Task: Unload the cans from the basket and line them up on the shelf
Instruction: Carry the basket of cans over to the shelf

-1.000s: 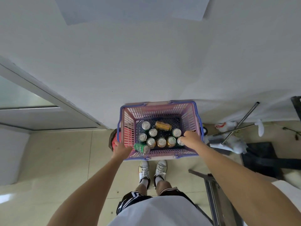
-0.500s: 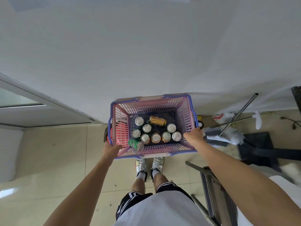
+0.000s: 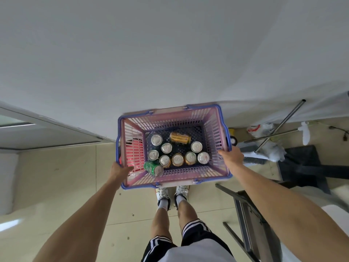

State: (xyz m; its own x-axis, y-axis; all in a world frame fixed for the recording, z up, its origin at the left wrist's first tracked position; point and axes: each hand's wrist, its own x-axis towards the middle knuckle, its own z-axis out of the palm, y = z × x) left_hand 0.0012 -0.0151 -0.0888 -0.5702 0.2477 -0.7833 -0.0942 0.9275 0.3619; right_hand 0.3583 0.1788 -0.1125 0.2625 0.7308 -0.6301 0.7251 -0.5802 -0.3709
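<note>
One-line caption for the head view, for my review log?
Both hands, left and right, hold the pink basket by its sides above the floor, ten cans still inside, two lying on their sides.

Basket (image 3: pixel 213 120) of cans (image 3: pixel 177 159) in both hands

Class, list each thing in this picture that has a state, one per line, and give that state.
basket: held up off the floor, loaded with cans
left hand: gripping the basket's left side
right hand: gripping its right rim
gold can: lying on its side
green can: tipped over
silver-topped cans: standing upright
</note>
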